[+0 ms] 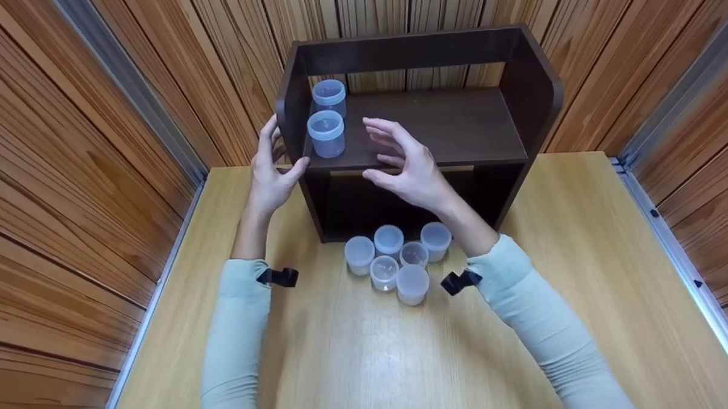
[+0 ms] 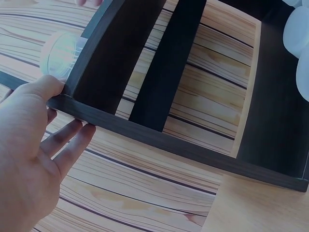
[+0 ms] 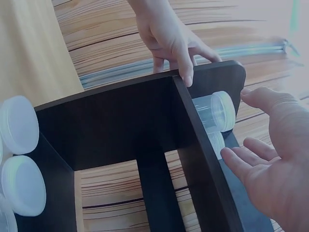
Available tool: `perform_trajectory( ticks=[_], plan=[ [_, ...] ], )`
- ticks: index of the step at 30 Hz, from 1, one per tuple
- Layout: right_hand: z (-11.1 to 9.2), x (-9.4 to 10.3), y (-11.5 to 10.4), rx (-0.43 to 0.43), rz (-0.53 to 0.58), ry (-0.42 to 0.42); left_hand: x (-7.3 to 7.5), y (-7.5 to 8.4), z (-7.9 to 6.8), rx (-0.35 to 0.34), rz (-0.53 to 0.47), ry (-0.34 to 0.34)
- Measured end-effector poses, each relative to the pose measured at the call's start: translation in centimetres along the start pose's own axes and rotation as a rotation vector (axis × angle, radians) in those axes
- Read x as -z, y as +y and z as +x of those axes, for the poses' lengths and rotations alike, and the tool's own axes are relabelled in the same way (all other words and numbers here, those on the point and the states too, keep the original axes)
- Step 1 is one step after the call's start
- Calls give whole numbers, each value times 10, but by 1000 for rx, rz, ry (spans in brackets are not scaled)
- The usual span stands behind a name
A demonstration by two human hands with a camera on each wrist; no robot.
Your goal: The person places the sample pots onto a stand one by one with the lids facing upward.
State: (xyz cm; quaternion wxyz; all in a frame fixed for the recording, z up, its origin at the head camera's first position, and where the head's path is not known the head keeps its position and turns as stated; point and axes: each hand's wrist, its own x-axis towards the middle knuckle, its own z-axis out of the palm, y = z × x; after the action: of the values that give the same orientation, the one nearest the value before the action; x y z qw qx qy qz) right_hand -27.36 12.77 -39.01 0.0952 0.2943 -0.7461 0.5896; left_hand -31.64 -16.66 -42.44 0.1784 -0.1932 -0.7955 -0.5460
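Note:
A dark brown two-tier shelf (image 1: 452,126) stands at the back of the table. On its upper board, against the left side panel, are two clear lidded plastic jars, the front jar (image 1: 327,139) and the rear jar (image 1: 329,94). My left hand (image 1: 271,178) holds the shelf's left side panel, thumb at the front edge and fingers outside. My right hand (image 1: 416,169), holding nothing, hovers to the right of the front jar with thumb and fingers spread apart. The right wrist view shows its fingertips (image 3: 229,157) pointing toward the jars.
Several similar jars (image 1: 413,284) stand grouped on the wooden table (image 1: 345,362) before the shelf's lower compartment (image 1: 370,204). Wood-patterned walls (image 1: 84,178) enclose the table at the back and both sides, with metal rails (image 1: 686,235) along the sides.

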Motion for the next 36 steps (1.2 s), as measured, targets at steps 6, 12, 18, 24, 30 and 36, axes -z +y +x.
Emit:
perform_trajectory(
  ticks=[6,12,18,24,30,36],
  plan=[
    [-17,7,-6,56,-45,-3,-2,-1,1,-10,-7,15],
    [-37,15,-5,73,-84,6,-4,1,1,-11,-18,39],
    [-58,23,-2,85,-107,50,-7,3,3,-10,-37,63],
    [-80,31,9,130,-136,49,-8,1,2,-2,-14,71],
    [-101,38,23,154,-170,45,-9,1,2,-6,-3,66],
    [-119,45,34,134,-186,46,-9,1,2,-18,-10,65]
  ],
)
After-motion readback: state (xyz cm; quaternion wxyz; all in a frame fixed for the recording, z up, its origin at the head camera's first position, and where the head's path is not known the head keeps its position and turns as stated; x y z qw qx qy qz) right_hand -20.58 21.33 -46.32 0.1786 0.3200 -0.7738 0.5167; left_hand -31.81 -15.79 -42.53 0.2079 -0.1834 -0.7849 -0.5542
